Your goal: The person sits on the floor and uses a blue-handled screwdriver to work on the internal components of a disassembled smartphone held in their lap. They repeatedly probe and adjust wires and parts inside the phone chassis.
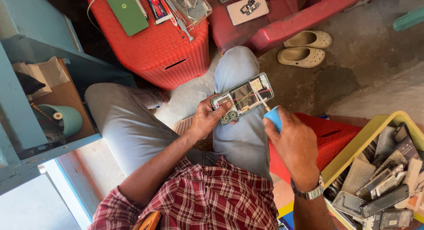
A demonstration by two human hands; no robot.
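Nearest, at the right edge: a yellow bin point(353, 152) packed w/ old phone shells and back covers. It sits just right of the right forearm, which wears a metal watch point(309, 193). An elbow swing could knock it and spill the parts.

Right hand point(295, 139): fingers curled tight round a blue-handled screwdriver point(274, 117), thin shaft angled up-left w/ its tip on the opened phone point(244, 97). I can't tell if the tip sits in a screw head. Risk as I judge it: tip slips off and gouges the board, or cuts one of the thin red/green wires running across the inside.

Left hand point(207, 119): pinching the near-left end of the phone, thumb pressed on top by the camera lenses, other fingers hidden underneath. The phone rests across the right knee point(236, 66), over light jeans, tilted, no firm surface below. Soft support + downward push = the phone may rock or twist out of the grip. Any loose screw would likely roll off the leg to the concrete floor point(353, 71) and be hard to find.

Farther, left: red woven stool point(163, 49) carrying a green phone cover point(127, 11) and tools. Far centre: red bench point(309, 13) w/ a white back plate point(247, 9). Far right on the floor: a pair of beige clogs point(304, 49), well apart from the work.
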